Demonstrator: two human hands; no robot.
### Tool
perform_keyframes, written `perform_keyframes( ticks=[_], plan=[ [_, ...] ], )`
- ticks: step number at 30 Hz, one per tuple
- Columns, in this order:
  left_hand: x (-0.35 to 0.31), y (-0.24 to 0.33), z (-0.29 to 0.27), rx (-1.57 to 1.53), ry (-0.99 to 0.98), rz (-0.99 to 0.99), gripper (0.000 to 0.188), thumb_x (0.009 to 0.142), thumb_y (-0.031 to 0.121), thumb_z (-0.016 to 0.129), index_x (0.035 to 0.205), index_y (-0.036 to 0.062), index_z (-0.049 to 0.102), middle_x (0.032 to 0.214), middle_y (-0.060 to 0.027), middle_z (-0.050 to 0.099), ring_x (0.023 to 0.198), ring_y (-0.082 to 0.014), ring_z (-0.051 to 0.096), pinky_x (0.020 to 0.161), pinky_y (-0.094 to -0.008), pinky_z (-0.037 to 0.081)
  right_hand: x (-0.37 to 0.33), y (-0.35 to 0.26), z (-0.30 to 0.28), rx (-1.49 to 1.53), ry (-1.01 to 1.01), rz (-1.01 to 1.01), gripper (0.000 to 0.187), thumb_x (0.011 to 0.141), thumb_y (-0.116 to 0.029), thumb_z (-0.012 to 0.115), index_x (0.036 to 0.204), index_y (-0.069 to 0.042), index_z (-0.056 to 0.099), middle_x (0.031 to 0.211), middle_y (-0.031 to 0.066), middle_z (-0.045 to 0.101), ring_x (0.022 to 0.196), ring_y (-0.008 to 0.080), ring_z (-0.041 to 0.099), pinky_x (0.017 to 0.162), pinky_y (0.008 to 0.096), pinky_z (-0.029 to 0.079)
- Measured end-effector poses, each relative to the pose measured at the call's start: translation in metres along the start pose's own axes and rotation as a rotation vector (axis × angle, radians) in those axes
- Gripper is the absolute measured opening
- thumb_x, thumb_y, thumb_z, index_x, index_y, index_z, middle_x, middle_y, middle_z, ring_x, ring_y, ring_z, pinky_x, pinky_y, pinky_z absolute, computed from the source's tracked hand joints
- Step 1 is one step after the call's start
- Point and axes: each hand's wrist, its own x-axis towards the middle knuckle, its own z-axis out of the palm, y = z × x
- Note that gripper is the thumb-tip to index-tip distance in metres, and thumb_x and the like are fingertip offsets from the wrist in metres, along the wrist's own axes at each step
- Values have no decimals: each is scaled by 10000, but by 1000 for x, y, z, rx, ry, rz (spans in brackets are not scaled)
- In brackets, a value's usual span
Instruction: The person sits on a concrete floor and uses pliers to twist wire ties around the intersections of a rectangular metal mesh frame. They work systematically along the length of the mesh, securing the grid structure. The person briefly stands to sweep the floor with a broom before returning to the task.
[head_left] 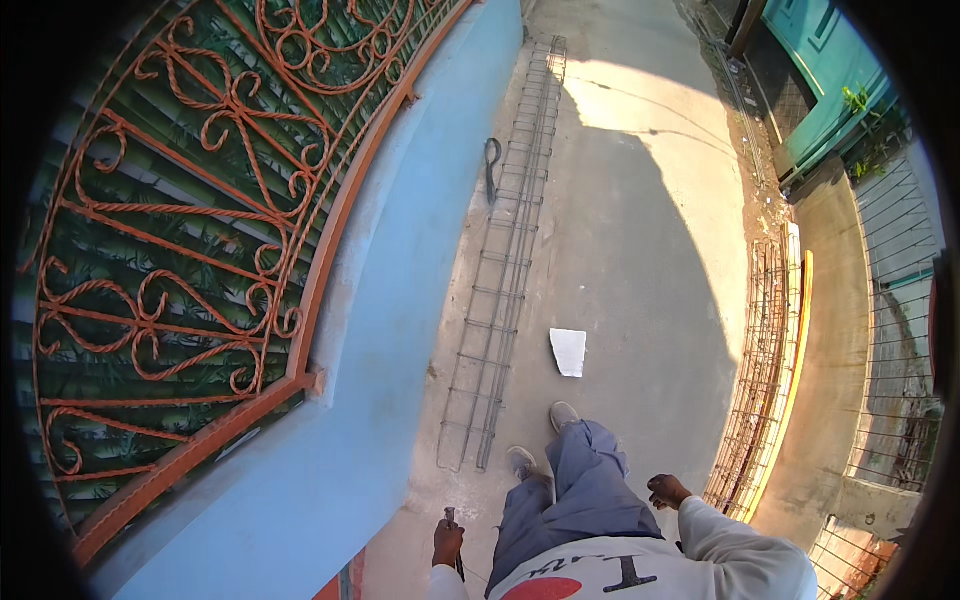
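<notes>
Concrete point(640, 260), slim tool point(450, 515) in left hand point(448, 543)

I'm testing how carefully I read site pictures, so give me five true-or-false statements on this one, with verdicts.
1. The left hand holds a small object. True.
2. A long steel cage lies on the ground beside the blue wall. True.
3. The right hand touches the steel cage. False: it is apart from it.
4. The white piece lies ahead of the shoes. True.
5. The ornate grille stands at the picture's right. False: it is at the left.
</notes>
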Motion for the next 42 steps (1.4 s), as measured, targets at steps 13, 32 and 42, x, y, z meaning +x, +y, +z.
perform_keyframes(
  ticks=[13,32,42],
  plan=[
    [-36,158,118,367,39,-91,337,802,193,675,1031,-50,632,1053,-295,687,1030,-444,662,904,-480,523,33,-4,-274,380,164,24,315,998,-212,529,1254,-36,576,796,156,681,562,226,634,498,341,543],
    [104,412,172,673,-300,129,428,775,258,687,1070,-49,644,1047,-282,691,1049,-420,664,898,-468,526,76,-296,-450,445,66,-205,393,1009,-294,578,1312,-44,561,860,130,700,692,221,666,608,357,573],
    [173,791,152,243,-3,113,425,787,166,656,1167,-12,589,1116,-294,666,1085,-458,634,926,-501,499,84,-335,-574,529,172,35,378,998,-283,541,1293,-48,560,908,143,686,706,235,658,609,370,563]
  ],
)
